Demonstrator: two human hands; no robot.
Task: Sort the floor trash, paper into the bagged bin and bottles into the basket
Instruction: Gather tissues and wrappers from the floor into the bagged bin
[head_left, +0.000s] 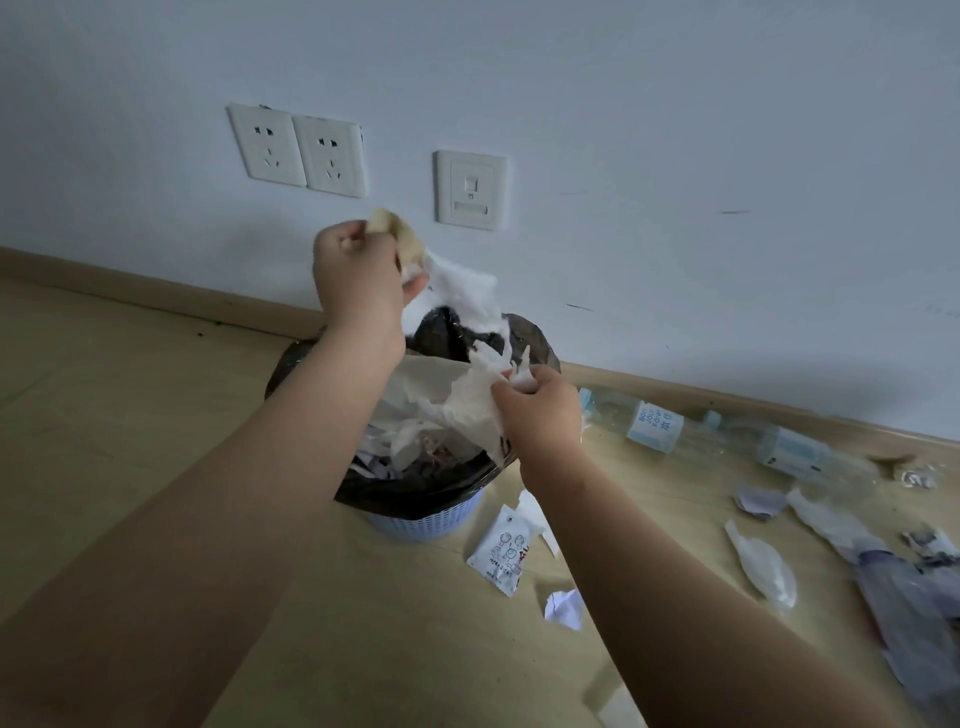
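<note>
While both forearms stretch over the bagged bin (415, 501), its black liner heaped with paper, the left hand (358, 275) is raised, fingers curled round a crumpled tissue wad (457, 288). Right hand (540, 410), lower, pinches torn white paper (457, 400) at the rim. Bin base mostly hidden. Clear bottles (649, 423) lie rightward along the skirting; the farther ones are blurred.

Right-edge litter (906, 618) blurred — cut off by the frame.
</note>
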